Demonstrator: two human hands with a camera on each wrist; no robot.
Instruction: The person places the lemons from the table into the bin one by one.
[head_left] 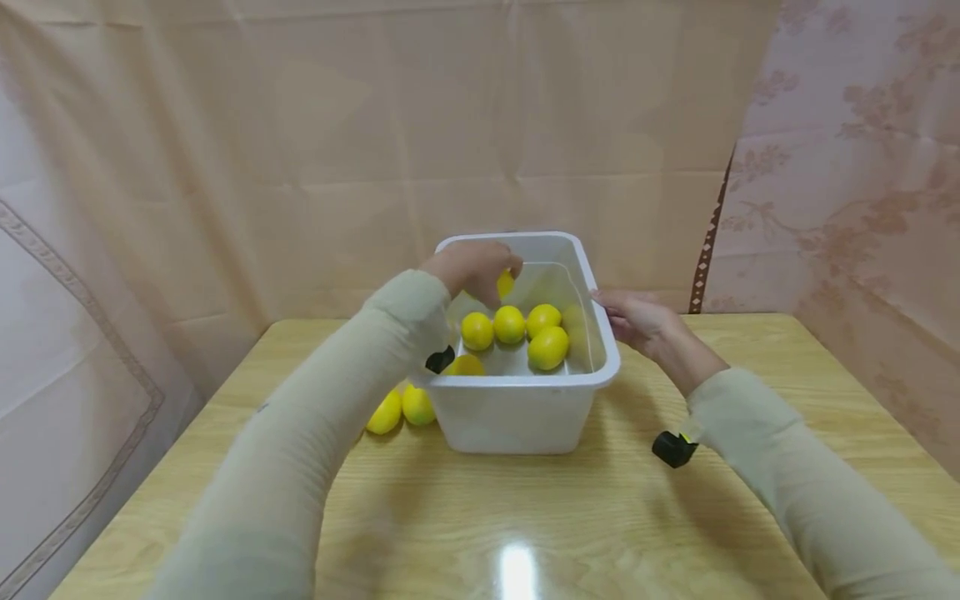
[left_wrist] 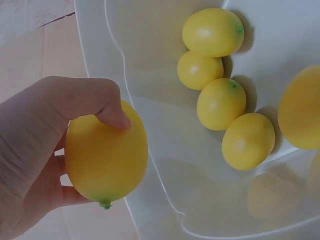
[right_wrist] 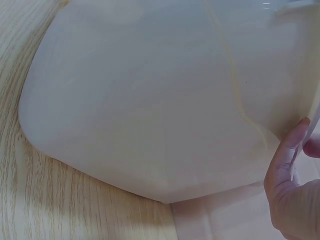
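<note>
A yellow lemon with a green stem tip is held in my left hand, thumb across its side. That hand is over the far left part of a white plastic bin. Several lemons lie on the bin's floor, four-sided walls around them; a nearer one is partly hidden by the front rim. My right hand grips the bin's right rim, thumb and fingers on either side of its edge, as the right wrist view partly shows.
Beside the bin's left wall, more lemons lie on the wooden table, partly covered by the left sleeve. A beige cloth hangs behind the table. Black wrist cameras are worn under both forearms.
</note>
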